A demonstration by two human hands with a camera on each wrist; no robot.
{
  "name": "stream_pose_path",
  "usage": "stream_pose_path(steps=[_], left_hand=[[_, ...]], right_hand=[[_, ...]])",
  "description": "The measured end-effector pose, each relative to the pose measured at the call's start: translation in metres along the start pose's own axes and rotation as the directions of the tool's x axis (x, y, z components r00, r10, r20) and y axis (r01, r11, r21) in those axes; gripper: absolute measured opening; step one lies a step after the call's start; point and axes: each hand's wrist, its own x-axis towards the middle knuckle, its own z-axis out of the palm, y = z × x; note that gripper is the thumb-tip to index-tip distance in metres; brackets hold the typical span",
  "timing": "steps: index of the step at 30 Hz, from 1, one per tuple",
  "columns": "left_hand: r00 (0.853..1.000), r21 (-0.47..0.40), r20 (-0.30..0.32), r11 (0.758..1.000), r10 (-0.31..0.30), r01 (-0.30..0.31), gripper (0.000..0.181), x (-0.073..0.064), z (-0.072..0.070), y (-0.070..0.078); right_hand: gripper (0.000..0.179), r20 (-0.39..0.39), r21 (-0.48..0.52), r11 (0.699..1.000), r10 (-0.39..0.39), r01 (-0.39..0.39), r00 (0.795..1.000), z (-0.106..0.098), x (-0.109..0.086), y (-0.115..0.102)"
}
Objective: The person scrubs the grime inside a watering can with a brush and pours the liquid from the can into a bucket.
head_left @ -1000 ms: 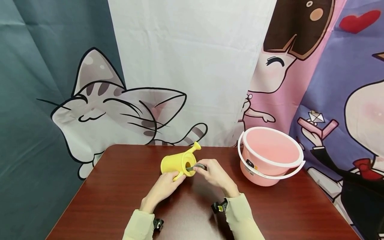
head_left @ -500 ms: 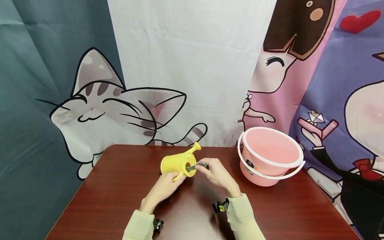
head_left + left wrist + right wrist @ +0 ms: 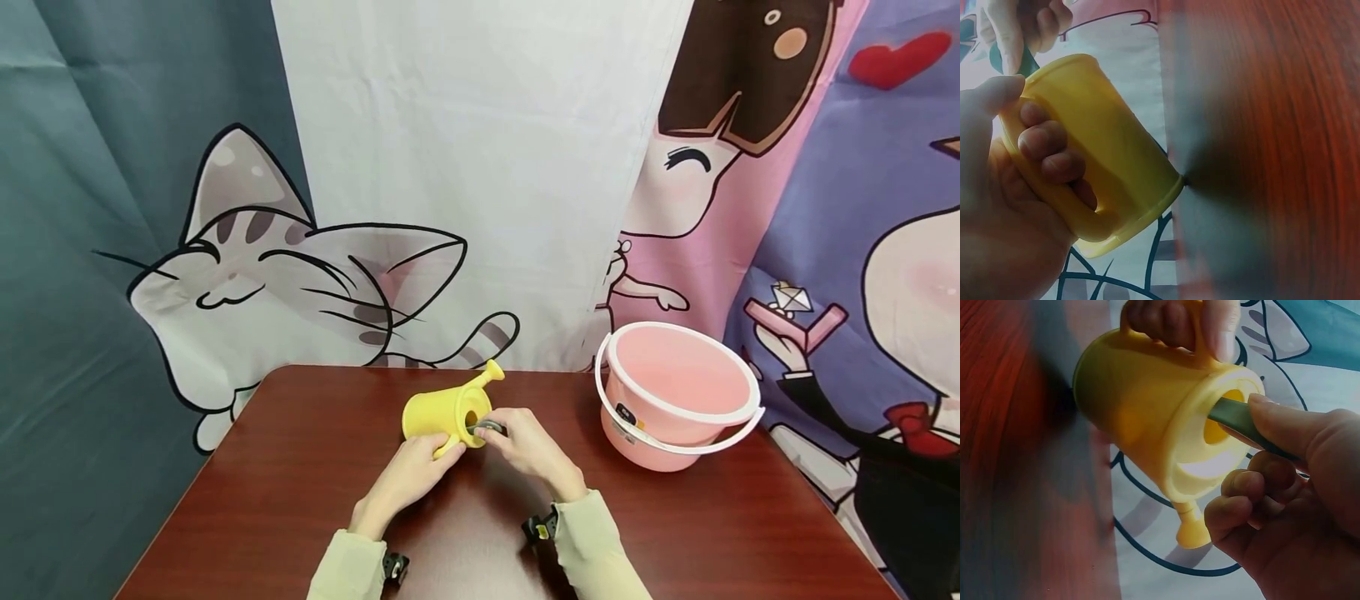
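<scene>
A yellow toy watering can (image 3: 435,414) is tilted over the table, its round opening turned toward the right hand and its spout pointing up and right. My left hand (image 3: 411,471) grips the can's handle, with fingers curled through it in the left wrist view. Between thumb and fingers, my right hand (image 3: 528,446) pinches a curved, dark grey-green handle (image 3: 1244,422). The handle's far end goes into the can's opening, and what is on that end is hidden inside. In the left wrist view, the base edge of the can (image 3: 1110,144) appears to touch the table.
A pink bucket (image 3: 637,417) with a white rim and lowered white handle stands at the right rear of the brown wooden table (image 3: 300,467). Behind the table's far edge hangs a cartoon-printed cloth (image 3: 480,167).
My right hand has moved left and slightly toward me, pushing the grey-green handle deeper into the can's opening. The left hand and the can have hardly moved.
</scene>
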Motion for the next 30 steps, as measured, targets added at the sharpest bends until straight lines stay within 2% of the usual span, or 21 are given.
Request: stream_pose_path(steps=[12, 20, 30], left_hand=[[1.0, 0.01, -0.004, 1.0, 0.016, -0.016, 0.041, 0.0, 0.0, -0.001], [1.0, 0.008, 0.005, 1.0, -0.01, 0.01, 0.042, 0.0, 0.0, -0.002], [1.0, -0.001, -0.003, 1.0, 0.01, -0.01, 0.04, 0.0, 0.001, -0.001]], right_hand=[[0.006, 0.036, 0.029, 1.0, 0.005, -0.006, 0.999, -0.004, -0.001, 0.002], [0.01, 0.063, 0.082, 0.995, 0.042, -0.048, 0.997, -0.016, -0.004, -0.001], [0.01, 0.073, 0.09, 0.993, 0.073, -0.079, 0.995, -0.026, -0.007, -0.003]])
